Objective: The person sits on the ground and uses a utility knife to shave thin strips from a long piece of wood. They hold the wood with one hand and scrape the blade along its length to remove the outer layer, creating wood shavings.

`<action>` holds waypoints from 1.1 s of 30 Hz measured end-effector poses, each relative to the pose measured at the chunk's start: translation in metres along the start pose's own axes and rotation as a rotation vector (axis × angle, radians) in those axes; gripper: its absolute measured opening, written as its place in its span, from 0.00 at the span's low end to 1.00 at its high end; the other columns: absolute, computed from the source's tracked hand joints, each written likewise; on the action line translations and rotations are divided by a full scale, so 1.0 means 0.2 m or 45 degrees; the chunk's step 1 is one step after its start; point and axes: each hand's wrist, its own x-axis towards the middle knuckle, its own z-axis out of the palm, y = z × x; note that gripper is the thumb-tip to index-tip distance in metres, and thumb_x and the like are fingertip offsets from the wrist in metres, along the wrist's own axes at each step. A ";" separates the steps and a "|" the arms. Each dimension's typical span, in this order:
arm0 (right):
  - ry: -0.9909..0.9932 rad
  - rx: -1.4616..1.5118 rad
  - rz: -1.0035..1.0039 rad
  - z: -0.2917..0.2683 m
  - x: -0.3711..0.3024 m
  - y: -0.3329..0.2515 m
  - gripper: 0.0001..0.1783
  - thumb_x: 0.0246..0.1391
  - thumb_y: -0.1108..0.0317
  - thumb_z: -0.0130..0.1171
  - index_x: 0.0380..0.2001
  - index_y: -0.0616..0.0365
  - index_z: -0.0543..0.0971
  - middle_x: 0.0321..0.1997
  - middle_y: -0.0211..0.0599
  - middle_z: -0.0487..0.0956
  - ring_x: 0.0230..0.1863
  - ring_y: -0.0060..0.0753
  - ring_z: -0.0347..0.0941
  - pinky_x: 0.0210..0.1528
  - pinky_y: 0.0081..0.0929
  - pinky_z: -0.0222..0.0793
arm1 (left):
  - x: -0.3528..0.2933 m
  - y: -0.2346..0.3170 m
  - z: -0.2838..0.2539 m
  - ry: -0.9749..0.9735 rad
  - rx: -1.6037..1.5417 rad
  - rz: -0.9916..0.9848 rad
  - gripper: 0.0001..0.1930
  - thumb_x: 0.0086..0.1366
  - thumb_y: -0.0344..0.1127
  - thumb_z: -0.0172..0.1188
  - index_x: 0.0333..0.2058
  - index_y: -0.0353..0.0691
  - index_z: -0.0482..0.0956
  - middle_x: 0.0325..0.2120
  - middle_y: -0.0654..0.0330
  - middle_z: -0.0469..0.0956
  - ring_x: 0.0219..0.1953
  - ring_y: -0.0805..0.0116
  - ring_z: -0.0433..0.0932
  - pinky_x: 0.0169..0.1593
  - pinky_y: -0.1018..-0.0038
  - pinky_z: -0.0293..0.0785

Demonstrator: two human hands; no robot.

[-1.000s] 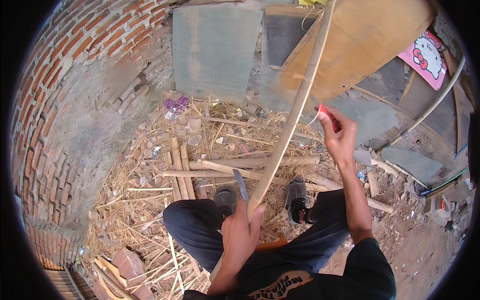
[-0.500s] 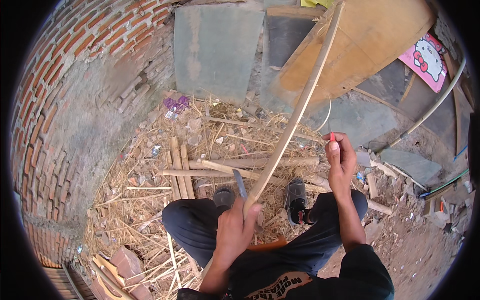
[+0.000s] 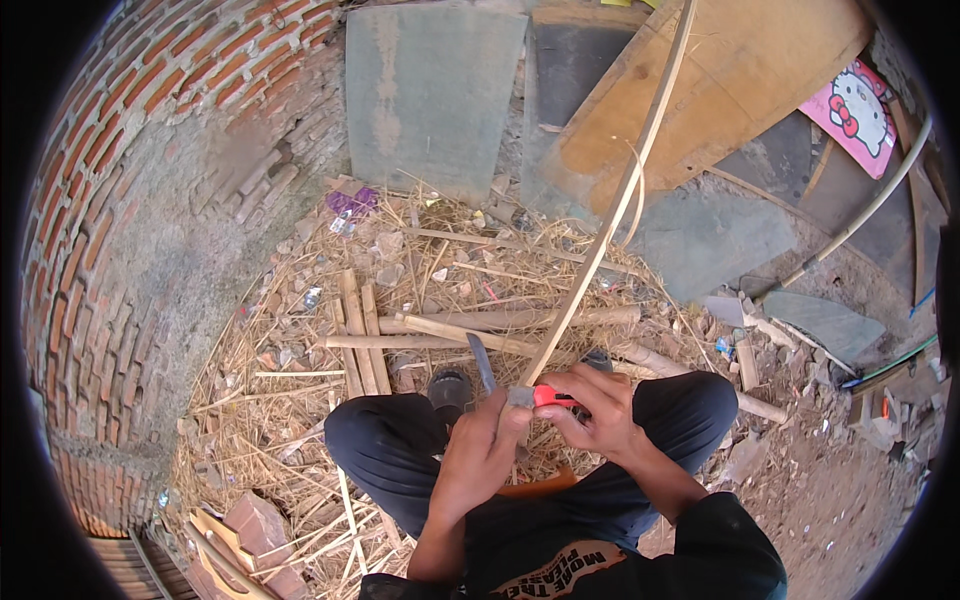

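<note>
A long split bamboo strip [image 3: 610, 225] slants from between my knees up to the top edge, with a thin pale curl [image 3: 640, 195] beside its upper part. My left hand [image 3: 478, 445] is closed round the strip's lower end. Close by that hand, a dark metal blade [image 3: 481, 362] points away from me; I cannot tell whether the hand grips it too. My right hand [image 3: 598, 412] pinches a small red tool [image 3: 546, 396] with a black part. A grey flat piece at its left end meets the bamboo by my left thumb.
Bamboo pieces [image 3: 362, 330] and straw [image 3: 270, 420] litter the ground around my feet. A rough brick wall [image 3: 150, 200] rises at left. Grey slabs [image 3: 435, 100] and a brown board [image 3: 720, 90] lie beyond. An orange piece [image 3: 540, 487] shows at my lap.
My right hand has come down and left with the red tool, from out beside the bamboo to its lower end. The bamboo has turned slightly in my left hand.
</note>
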 end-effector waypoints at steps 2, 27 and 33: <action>0.001 -0.030 0.004 0.00 0.00 -0.01 0.19 0.50 0.62 0.79 0.43 0.59 0.87 0.29 0.35 0.82 0.23 0.36 0.80 0.25 0.30 0.74 | 0.00 -0.03 0.00 0.015 0.014 0.024 0.23 0.82 0.49 0.53 0.48 0.28 0.75 0.22 0.48 0.80 0.24 0.51 0.86 0.30 0.60 0.78; 0.047 -0.165 0.005 -0.09 0.06 0.06 0.16 0.46 0.64 0.80 0.38 0.54 0.88 0.28 0.32 0.83 0.23 0.35 0.80 0.25 0.30 0.73 | -0.07 0.02 0.04 0.119 0.078 -0.037 0.21 0.84 0.45 0.49 0.40 0.30 0.75 0.17 0.47 0.71 0.18 0.50 0.70 0.28 0.60 0.67; 0.023 -0.166 0.021 -0.13 0.10 0.09 0.16 0.48 0.65 0.79 0.40 0.57 0.88 0.30 0.34 0.85 0.24 0.36 0.81 0.26 0.29 0.74 | -0.13 -0.02 0.03 0.114 0.122 -0.036 0.20 0.84 0.44 0.49 0.39 0.30 0.75 0.18 0.48 0.70 0.20 0.51 0.71 0.29 0.60 0.67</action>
